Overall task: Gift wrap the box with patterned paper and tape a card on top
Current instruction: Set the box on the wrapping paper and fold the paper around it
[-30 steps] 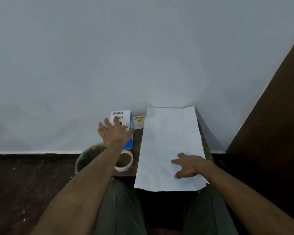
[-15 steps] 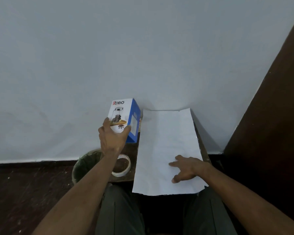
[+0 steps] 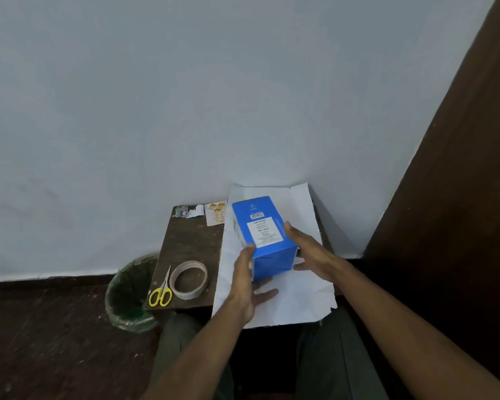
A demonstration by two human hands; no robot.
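Note:
A blue box (image 3: 264, 241) with a white label on its upper face lies lengthwise on the wrapping paper (image 3: 300, 298), which is spread white side up over the right half of the small table. My left hand (image 3: 243, 284) grips the box's near left corner, thumb on the top edge and fingers reaching under the near end. My right hand (image 3: 309, 249) lies with straight fingers against the box's right side. A small card (image 3: 215, 216) with gold ornaments rests at the table's back, just left of the paper.
On the dark wooden table (image 3: 191, 243) sit a roll of tape (image 3: 188, 280) and yellow-handled scissors (image 3: 162, 290) at the near left, with paper scraps (image 3: 185, 212) at the back. A green-lined bin (image 3: 127, 290) stands on the floor to the left. A wall is close behind.
My left hand lifted the box from the table's left side and carried it right onto the paper, turned label up. My right hand left the paper and came against the box.

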